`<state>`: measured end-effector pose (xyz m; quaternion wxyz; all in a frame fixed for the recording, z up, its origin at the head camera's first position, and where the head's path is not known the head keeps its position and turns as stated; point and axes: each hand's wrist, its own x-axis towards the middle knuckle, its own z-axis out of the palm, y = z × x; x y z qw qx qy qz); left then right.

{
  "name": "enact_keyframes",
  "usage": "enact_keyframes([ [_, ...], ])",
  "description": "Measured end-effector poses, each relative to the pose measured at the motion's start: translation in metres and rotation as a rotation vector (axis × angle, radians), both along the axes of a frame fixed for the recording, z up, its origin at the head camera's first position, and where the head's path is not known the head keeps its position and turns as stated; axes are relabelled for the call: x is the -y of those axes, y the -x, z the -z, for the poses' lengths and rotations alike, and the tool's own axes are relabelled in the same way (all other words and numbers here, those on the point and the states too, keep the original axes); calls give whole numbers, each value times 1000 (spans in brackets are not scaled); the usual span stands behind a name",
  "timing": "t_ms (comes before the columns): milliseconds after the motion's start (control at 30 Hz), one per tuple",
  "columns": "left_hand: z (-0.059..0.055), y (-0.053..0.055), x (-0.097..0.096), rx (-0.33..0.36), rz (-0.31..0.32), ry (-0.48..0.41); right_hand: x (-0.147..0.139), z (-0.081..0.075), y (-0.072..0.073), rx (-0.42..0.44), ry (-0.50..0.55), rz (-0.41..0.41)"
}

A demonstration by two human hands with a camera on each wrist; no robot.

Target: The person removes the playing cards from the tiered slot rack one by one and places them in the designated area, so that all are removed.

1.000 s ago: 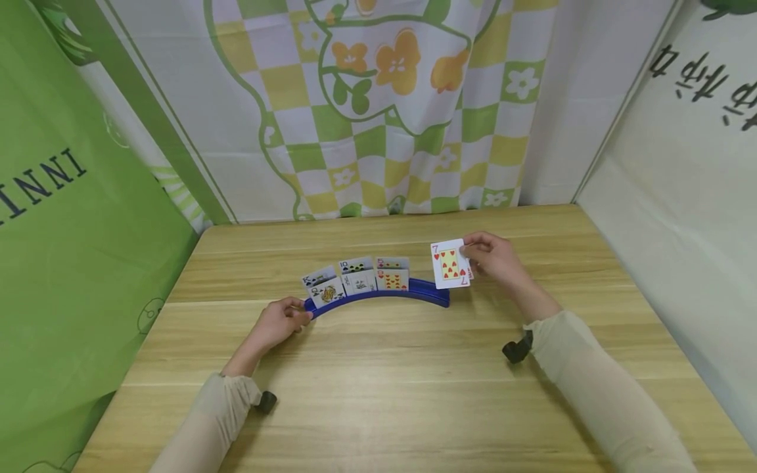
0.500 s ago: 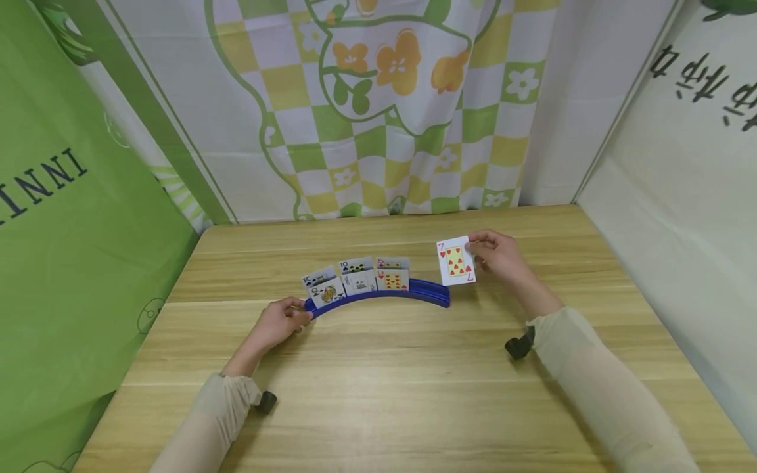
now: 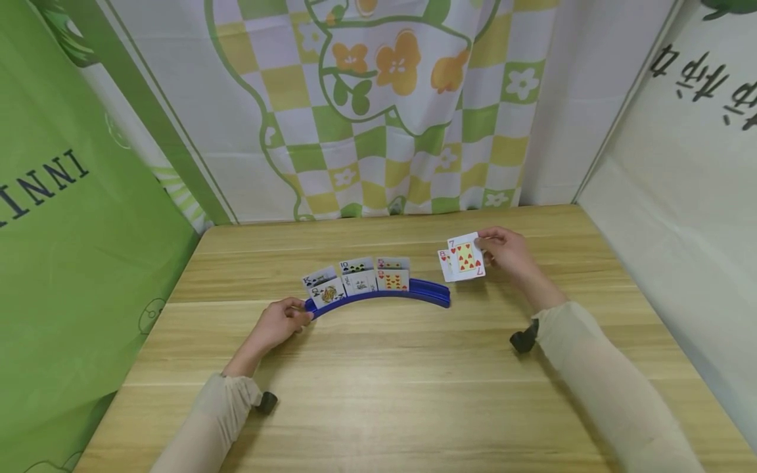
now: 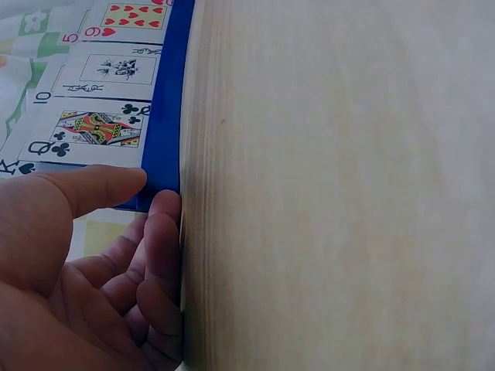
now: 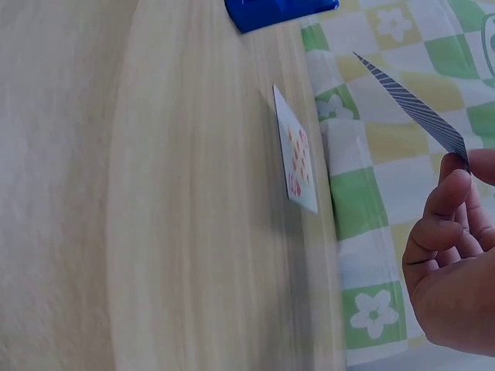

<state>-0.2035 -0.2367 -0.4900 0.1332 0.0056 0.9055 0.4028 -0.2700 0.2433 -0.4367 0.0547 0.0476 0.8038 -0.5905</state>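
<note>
L hand pinches L end of blue card rack on wood tbl. Front row, L to R: Q clubs, joker, 9 hearts; K, 10 & 5 peek up behind. Off rack's R end, R hand pinches 7 hearts by its edge; 2nd red card is apart, tilted, can't tell if touching tbl. Checked curtain at back.

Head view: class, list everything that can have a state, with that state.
Blue card holder: partly filled, right end bare
Cards in holder: standing in two rows
Seven of hearts: out of holder, face showing
Card marked 8: partly hidden behind the seven
Left hand: pinching holder's left end
Right hand: pinching the seven
</note>
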Motion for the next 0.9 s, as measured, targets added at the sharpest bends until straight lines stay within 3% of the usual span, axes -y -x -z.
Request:
enact_keyframes([
  [900,2,1,1,0,-9,2,-23,18,19,32,-37,45],
])
